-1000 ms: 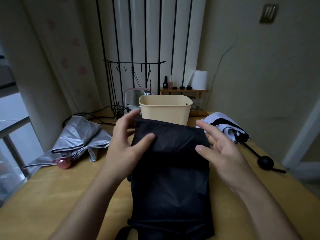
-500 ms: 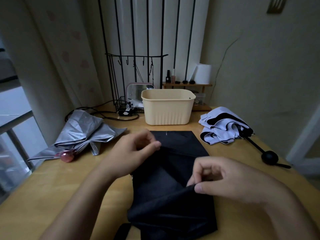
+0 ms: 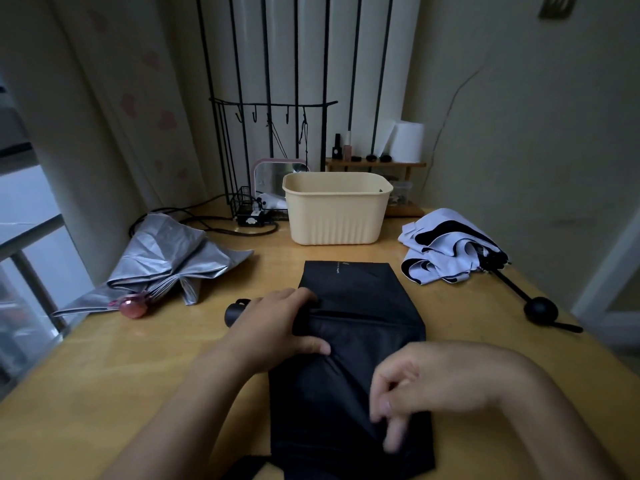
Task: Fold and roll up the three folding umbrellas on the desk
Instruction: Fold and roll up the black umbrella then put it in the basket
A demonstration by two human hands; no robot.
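Fabric of the black umbrella [image 3: 356,296] lies flat at the middle of the desk [image 3: 104,375], reaching from the near edge toward the cream basket [image 3: 337,216]. The left hand [image 3: 277,323] grips its bunched middle, with the black handle [image 3: 234,310] sticking out to the left. The right hand [image 3: 433,386] is over the near fabric, fingers curled and blurred; whether it pinches anything I cannot tell. A silver umbrella [image 3: 162,258] lies far left and a white-and-black umbrella [image 3: 446,251] far right.

Left hand [image 3: 277,323] palm down, fingers and thumb curled round the black umbrella [image 3: 363,292]. Right hand [image 3: 426,386] nearer, fingers bent downward, blurred; grip undeterminable. Both forearms bare.
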